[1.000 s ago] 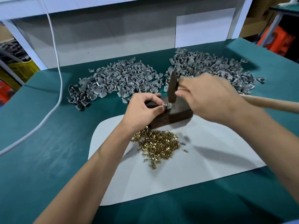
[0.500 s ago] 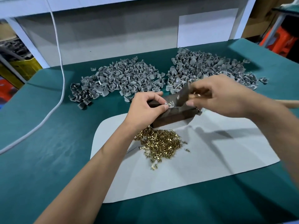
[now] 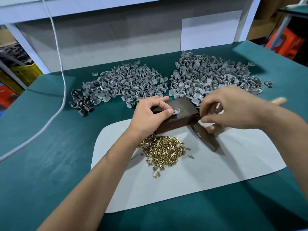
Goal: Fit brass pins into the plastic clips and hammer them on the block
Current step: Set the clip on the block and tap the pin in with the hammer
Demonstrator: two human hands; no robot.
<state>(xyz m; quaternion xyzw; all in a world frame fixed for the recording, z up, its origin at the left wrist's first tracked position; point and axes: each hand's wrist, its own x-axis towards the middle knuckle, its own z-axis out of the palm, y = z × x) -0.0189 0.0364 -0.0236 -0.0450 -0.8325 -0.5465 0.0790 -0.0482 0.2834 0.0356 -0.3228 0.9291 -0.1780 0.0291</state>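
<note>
We find one grey clip (image 3: 177, 111) on top of the dark block (image 3: 180, 114), pinched by the left hand (image 3: 150, 114). The block stands at the far edge of the white sheet (image 3: 208, 172). The right hand (image 3: 233, 107), fingers curled, grips the hammer (image 3: 205, 137), whose head rests on the sheet. Brass pins (image 3: 164, 150) lie heaped just before the block; two clip heaps (image 3: 120, 84) lie behind.

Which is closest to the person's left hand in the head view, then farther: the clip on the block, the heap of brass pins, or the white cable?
From the left hand:
1. Clip, at its fingertips on top of the block.
2. Brass pins, heaped just below the wrist on the white sheet.
3. White cable, far off to the left.
</note>
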